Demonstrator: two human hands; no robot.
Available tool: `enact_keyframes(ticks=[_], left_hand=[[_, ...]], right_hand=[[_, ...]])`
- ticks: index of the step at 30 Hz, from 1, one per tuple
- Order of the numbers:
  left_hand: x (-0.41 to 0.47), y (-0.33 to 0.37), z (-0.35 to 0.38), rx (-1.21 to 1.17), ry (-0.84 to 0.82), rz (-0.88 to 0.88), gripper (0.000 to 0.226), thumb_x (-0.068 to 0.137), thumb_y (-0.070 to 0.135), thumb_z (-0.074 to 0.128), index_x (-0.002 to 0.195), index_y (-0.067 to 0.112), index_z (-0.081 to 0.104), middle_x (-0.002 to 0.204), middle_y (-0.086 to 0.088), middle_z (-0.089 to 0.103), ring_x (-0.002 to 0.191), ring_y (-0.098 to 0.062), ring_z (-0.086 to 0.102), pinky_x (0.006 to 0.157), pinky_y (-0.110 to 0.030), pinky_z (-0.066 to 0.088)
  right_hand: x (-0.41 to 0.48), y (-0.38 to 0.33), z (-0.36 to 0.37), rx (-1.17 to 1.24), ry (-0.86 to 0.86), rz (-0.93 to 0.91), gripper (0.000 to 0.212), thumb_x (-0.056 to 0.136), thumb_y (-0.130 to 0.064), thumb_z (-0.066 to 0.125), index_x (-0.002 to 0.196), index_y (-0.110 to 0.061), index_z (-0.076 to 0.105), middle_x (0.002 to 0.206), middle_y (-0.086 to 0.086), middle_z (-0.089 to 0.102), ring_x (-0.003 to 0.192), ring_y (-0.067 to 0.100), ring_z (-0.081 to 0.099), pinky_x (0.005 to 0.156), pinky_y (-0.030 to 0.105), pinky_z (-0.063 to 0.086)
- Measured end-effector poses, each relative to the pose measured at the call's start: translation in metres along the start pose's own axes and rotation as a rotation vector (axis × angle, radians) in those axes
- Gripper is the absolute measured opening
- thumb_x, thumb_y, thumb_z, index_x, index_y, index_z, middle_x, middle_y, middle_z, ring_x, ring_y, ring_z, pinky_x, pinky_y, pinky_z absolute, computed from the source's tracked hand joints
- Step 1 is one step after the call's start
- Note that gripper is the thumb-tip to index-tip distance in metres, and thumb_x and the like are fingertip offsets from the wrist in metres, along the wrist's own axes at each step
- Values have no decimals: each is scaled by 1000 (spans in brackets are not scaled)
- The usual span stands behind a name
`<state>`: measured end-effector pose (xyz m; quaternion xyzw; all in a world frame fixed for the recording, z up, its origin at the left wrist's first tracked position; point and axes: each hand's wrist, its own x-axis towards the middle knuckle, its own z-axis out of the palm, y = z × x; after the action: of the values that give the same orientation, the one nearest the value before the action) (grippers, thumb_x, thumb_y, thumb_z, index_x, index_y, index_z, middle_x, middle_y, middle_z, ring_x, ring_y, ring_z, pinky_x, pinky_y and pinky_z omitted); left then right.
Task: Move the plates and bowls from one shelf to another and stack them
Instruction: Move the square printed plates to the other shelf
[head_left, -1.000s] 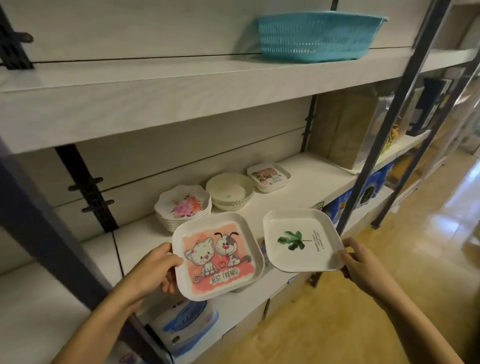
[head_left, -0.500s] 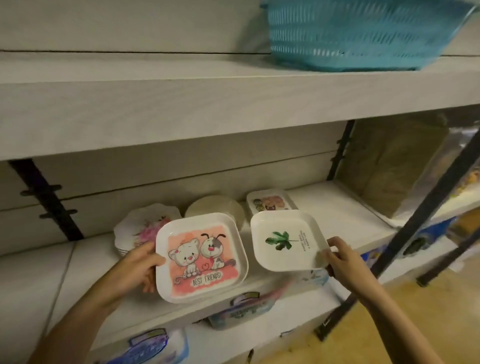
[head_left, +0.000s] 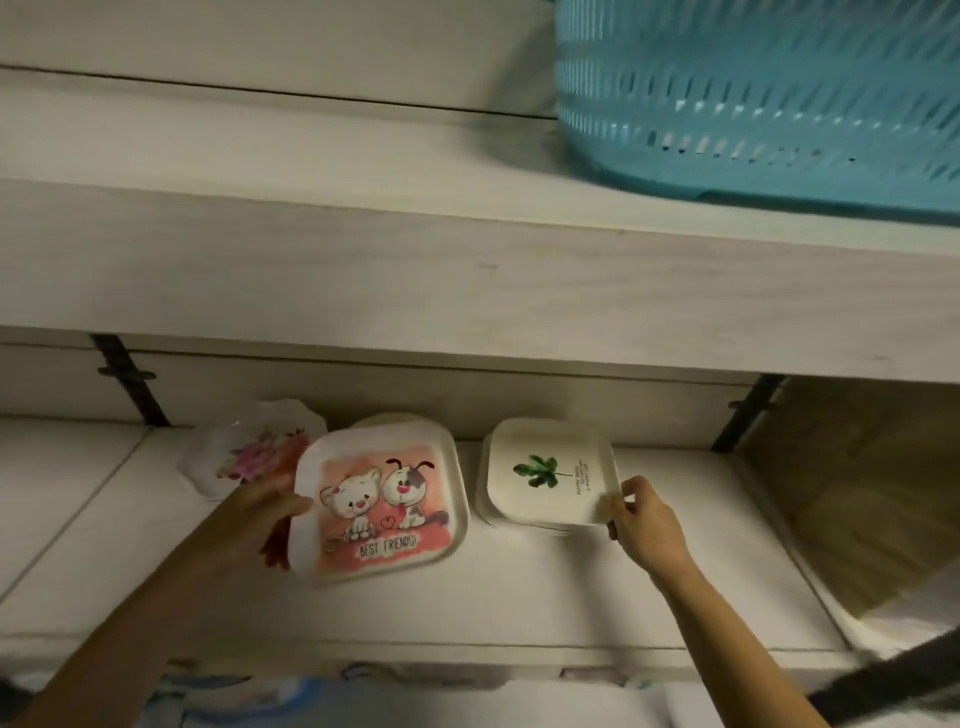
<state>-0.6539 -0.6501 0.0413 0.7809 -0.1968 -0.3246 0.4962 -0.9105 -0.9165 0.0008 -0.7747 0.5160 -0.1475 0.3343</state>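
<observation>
My left hand (head_left: 260, 514) grips the left edge of a square plate printed with a cat, a dog and "BEST FRIENDS" (head_left: 382, 501), held over the middle shelf (head_left: 571, 597). In my right hand (head_left: 641, 525) is the near right corner of a white square plate with a green leaf (head_left: 548, 473), which sits on top of a stack of square plates at the back of the shelf. Behind the cartoon plate stand a stack of scalloped flower plates (head_left: 249, 449) and a round bowl (head_left: 384, 420), mostly hidden.
A turquoise slotted basket (head_left: 753, 98) sits on the upper shelf (head_left: 415, 270) at the right. A brown box (head_left: 852, 493) stands at the right of the middle shelf. Black brackets (head_left: 127, 376) are fixed to the back wall. Boxes lie on the shelf below.
Both plates have moved forward into the middle shelf. The leaf plate has come down onto the stack of square plates at the back. The view has tilted up and closer.
</observation>
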Motion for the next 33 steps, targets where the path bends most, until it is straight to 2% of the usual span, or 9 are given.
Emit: enact_keyframes(ticks=[3,5,11,17,20,22,27,31,33], left_hand=[[-2,4,1,2,41,-2,12,88,4,50,88,6,62,58,-2,66,45,-12,59,40,-21,41],[-3,7,2,37,54,7,13,90,5,49,96,4,61,70,-10,61,55,-20,53,47,-26,38],[1,10,4,84,76,20,11,91,5,50,94,-3,57,68,-12,53,53,-20,47,44,-25,38],[5,11,13,109,57,75,14,90,5,51,84,-4,59,63,-19,55,43,-17,50,39,-23,38],[8,18,25,92,64,92,14,89,7,54,76,10,57,71,-11,59,60,-22,55,51,-27,40],[13,24,36,88,42,106,16,89,9,54,75,15,58,68,-2,61,61,-19,56,51,-26,41],[35,38,78,149,-19,106,11,91,10,52,98,8,60,96,-9,61,84,-25,60,72,-33,51],[54,47,117,235,-59,180,16,92,10,50,92,-3,60,92,-21,65,70,-23,61,47,-17,48],[64,48,133,387,-29,232,24,92,14,51,85,-7,59,87,-28,64,75,-34,62,56,-27,43]], right_hand=[[16,0,17,-16,-39,52,23,96,-21,39,106,-2,50,95,18,69,86,35,64,71,38,49],[22,1,26,-44,-53,70,23,96,-20,39,104,-1,50,100,20,68,90,35,63,69,34,45],[28,6,37,-67,-76,142,26,94,-21,44,107,0,50,106,20,66,98,35,62,78,37,48],[26,8,34,-34,-27,144,30,91,-32,52,104,-5,50,102,15,68,95,34,62,72,35,46],[18,8,27,-41,-14,131,38,93,-41,47,115,-11,49,107,11,68,93,30,62,72,33,47],[11,11,18,-66,-21,95,39,93,-43,45,119,-14,48,106,8,67,83,24,58,66,29,42],[-17,25,-15,-109,-135,-24,24,94,-38,46,110,-21,54,93,0,65,80,18,63,71,30,52],[-42,39,-43,-130,-194,-76,17,95,-33,45,105,-26,56,95,-3,66,84,15,63,75,27,53],[-50,43,-54,-134,-215,-79,13,95,-32,45,102,-28,55,92,-5,67,84,13,63,80,30,54]])
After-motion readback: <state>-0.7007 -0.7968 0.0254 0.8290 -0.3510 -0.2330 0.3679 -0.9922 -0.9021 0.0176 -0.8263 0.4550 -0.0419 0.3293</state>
